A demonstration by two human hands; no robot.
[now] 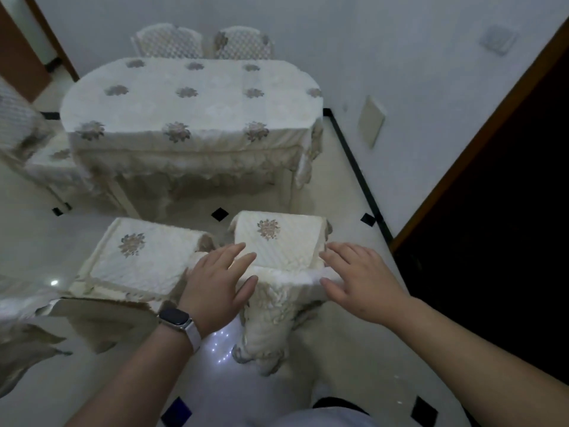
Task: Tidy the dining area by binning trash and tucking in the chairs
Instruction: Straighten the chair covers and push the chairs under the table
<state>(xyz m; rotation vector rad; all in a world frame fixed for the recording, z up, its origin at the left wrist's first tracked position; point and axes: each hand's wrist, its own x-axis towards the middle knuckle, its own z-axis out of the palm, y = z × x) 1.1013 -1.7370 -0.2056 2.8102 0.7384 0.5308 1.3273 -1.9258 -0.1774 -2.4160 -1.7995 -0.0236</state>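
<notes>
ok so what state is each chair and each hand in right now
left hand: fingers straight, resting on back of near right chair
right hand: likewise, same chair
near right chair: pulled out
near left chair: pulled out, untouched
far left chair: tucked in
far right chair: tucked in

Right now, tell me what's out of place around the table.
The left chair and right chair stand pulled out from the table; the left looks askew. Left hand and right hand rest on the right chair's back.

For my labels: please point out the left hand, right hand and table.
left hand [215, 285], head view, back of hand.
right hand [360, 278], head view, back of hand.
table [215, 112], head view, cloth top.
</notes>
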